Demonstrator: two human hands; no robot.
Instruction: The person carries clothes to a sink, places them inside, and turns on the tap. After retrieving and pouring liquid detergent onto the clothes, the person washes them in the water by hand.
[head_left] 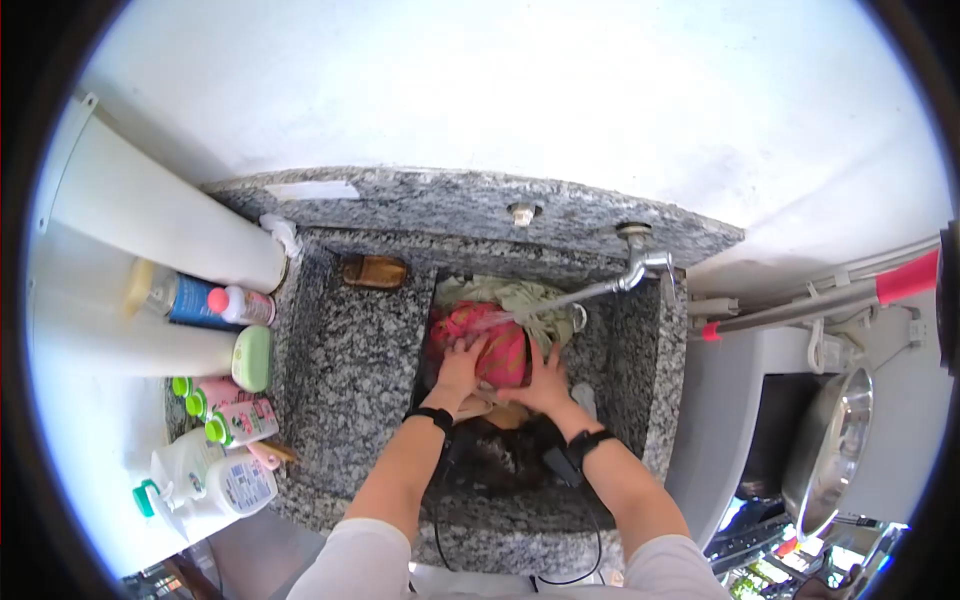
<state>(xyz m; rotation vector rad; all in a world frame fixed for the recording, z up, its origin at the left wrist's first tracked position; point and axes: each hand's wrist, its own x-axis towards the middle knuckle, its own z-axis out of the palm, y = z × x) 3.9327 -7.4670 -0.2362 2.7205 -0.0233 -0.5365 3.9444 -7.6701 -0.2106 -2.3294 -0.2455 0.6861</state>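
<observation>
A pink patterned cloth (506, 358) lies bunched in the deep basin of a granite sink. Around its far side is a pale green cloth (545, 297). My left hand (462, 368) rests on the left of the pink cloth, fingers apart. On the right side, my right hand (543, 383) presses against it with thumb and fingers spread. Water runs from the metal faucet (632, 273) through its long spout onto the cloths. Dark wet material (492, 455) sits nearer to me, below my hands; its kind is unclear. Each wrist wears a black band.
The granite sink (350, 400) has a ridged slab on the left, with a brown soap bar or brush (374, 271) at its back. Several bottles, including a blue-labelled one (200, 300) and a pink one (250, 422), line the left edge. A metal bowl (835, 450) stands at right.
</observation>
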